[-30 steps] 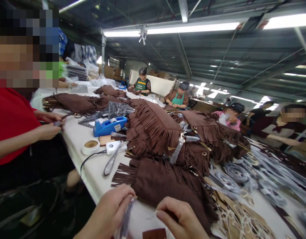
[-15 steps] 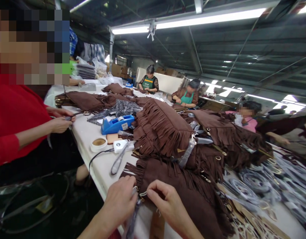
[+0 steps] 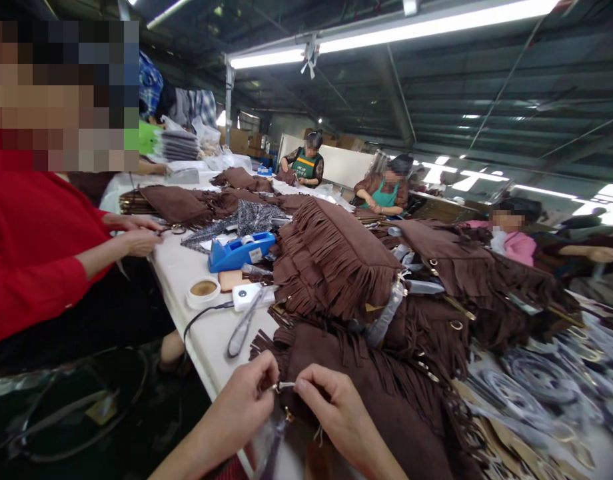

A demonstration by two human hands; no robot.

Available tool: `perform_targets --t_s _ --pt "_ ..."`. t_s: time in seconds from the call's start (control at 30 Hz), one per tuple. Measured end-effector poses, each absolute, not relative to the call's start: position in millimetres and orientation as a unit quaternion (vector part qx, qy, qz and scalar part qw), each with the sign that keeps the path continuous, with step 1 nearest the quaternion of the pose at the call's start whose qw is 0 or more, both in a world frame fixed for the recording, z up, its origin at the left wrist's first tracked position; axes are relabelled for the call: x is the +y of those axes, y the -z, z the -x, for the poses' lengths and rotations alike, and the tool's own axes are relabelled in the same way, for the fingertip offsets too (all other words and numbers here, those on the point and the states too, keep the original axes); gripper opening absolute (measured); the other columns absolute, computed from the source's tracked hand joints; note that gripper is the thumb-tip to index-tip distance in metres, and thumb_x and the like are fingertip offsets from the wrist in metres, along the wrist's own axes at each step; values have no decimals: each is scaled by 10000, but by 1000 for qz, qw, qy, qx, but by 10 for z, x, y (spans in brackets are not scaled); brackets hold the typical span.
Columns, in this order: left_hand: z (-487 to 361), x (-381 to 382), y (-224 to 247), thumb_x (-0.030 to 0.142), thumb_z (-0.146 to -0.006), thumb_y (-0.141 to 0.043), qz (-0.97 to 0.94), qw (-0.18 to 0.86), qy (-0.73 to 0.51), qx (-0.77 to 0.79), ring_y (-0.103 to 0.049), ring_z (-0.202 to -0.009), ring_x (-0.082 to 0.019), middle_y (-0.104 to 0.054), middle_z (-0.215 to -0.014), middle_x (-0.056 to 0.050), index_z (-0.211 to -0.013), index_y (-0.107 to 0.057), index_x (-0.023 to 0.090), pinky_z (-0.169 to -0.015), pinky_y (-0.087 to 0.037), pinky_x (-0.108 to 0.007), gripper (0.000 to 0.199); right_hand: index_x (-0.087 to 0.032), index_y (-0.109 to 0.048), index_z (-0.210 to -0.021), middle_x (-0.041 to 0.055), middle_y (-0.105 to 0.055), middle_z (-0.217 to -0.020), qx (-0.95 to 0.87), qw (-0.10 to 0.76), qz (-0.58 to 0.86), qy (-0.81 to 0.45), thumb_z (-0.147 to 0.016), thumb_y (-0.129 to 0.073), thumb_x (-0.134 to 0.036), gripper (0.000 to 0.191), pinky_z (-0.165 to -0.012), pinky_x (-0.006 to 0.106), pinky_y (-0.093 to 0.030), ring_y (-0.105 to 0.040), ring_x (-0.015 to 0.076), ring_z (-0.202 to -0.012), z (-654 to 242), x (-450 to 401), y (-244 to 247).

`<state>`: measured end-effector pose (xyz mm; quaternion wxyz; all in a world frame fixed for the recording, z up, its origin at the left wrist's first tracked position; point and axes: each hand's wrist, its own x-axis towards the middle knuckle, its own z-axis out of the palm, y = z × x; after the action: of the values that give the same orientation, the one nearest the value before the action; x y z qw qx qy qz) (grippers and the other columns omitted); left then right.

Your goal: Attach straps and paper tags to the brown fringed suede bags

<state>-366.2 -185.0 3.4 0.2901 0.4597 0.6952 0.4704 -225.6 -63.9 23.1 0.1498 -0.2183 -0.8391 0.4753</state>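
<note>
My left hand (image 3: 249,400) is closed, its fingertips pinching one end of a short white cord (image 3: 287,385). The other end is pinched between thumb and forefinger of my right hand (image 3: 336,410), so the cord runs taut between them. Just below sits a small gold clasp (image 3: 288,415) on a plastic-wrapped strap (image 3: 271,450) that hangs toward me. Under and beyond both hands lies a dark brown fringed bag (image 3: 356,373). A brown tag (image 3: 318,460) shows beneath my right wrist, partly hidden.
More fringed bags (image 3: 336,260) are piled ahead. To the left are a blue tape dispenser (image 3: 241,252), a tape roll (image 3: 203,291), a white corded device (image 3: 249,297) and a wrapped strap loop (image 3: 241,333). Coiled straps (image 3: 541,380) lie right. A co-worker in red (image 3: 41,253) stands left.
My left fingers have come off the strap and clasp, which now hang lower, and pinch the cord. My right hand keeps its pinch. The view has shifted slightly.
</note>
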Motion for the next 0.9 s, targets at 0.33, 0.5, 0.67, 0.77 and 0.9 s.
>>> perform_targets --t_s 0.33,0.5,0.67,0.77,0.9 --pt "3677 -1891 83 100 -707 -473 -427 376 -559 603 -477 -708 -127 -503 -742 50 -835 -466 200 -633 -354 -233 162 -181 -666 -672 -17 -623 -605 -901 190 178 -347 -890 -531 -249 265 -539 211 -338 -553 106 -553 2211 -689 -278" --pt "3664 -1896 -17 126 -729 -519 -438 394 -566 577 -489 -731 -131 -529 -769 38 -838 -482 198 -653 -365 -231 136 -200 -672 -756 5 -664 -641 -945 233 88 -211 -930 -451 -195 281 -549 237 -327 -599 122 -565 2177 -775 -403" --pt "3643 -1902 -120 89 -689 -505 -446 390 -560 579 -519 -766 -143 -544 -778 32 -874 -508 196 -678 -372 -233 214 -214 -631 -673 -5 -619 -564 -966 208 45 -147 -971 -410 -228 371 -497 265 -277 -563 121 -496 2182 -804 -401" --pt "3635 -1917 -150 81 -712 -487 -463 384 -550 579 -556 -802 -157 -579 -808 23 -944 -528 199 -714 -395 -245 264 -217 -648 -714 0 -668 -627 -960 195 53 -195 -973 -422 -239 344 -535 240 -320 -623 125 -570 2194 -799 -386" --pt "3625 -1945 -141 107 -768 -502 -468 353 -535 609 -583 -812 -163 -605 -846 11 -987 -539 200 -737 -417 -255 241 -219 -677 -787 1 -716 -698 -952 191 99 -218 -931 -476 -195 248 -576 223 -345 -663 130 -626 2215 -792 -357"
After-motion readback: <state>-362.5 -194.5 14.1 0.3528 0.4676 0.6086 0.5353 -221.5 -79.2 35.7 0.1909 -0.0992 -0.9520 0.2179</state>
